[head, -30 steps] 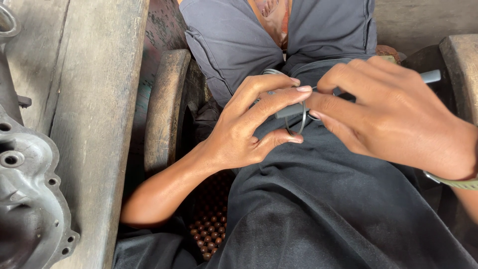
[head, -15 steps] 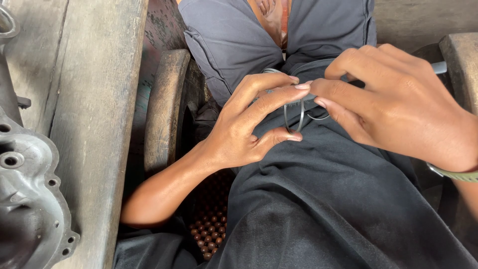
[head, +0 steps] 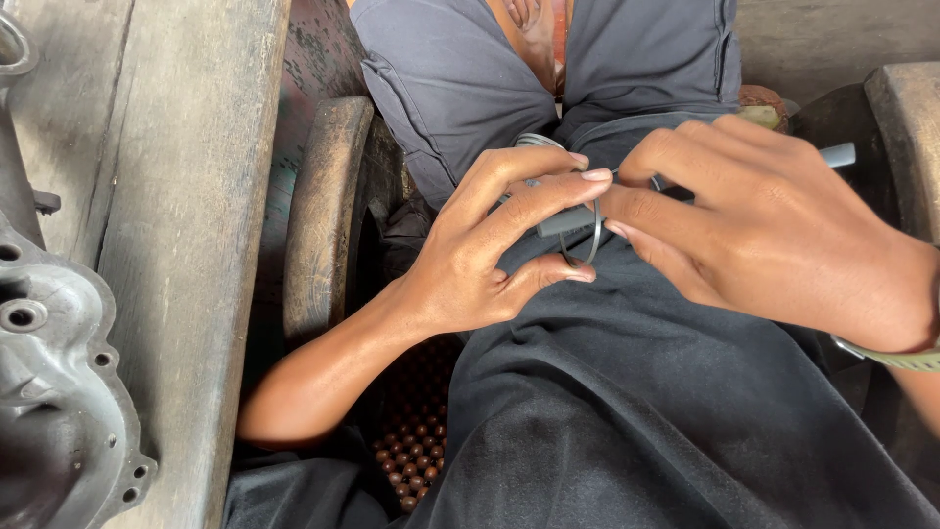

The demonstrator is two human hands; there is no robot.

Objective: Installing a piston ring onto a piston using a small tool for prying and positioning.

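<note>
Over the lap, left hand point(head: 490, 264) and right hand point(head: 774, 235) meeting fingertip to fingertip, both closed in a pinch on a thin metal ring point(head: 585, 235) and a grey tool point(head: 568, 220) running between them. Ring hanging edge-on just below the left forefinger, touching the right fingertips, above dark trousers point(head: 627, 411). Tool passing under the right hand, its pale end point(head: 840, 155) poking out far right. Second ring point(head: 537, 141), partly hidden, just beyond the left knuckles. By the look of it: ring light, springy, thin enough to bend or snap if twisted, smooth and apt to slip; best held by its rim at opposite points, not by one spot. Band point(head: 896, 358) on the right wrist. Farther out, grey shirt point(head: 450, 88) ahead, wooden bench point(head: 186, 225) to the left with a cast metal casing point(head: 49, 392) at near left, beaded mat point(head: 416, 451) below the left forearm.
</note>
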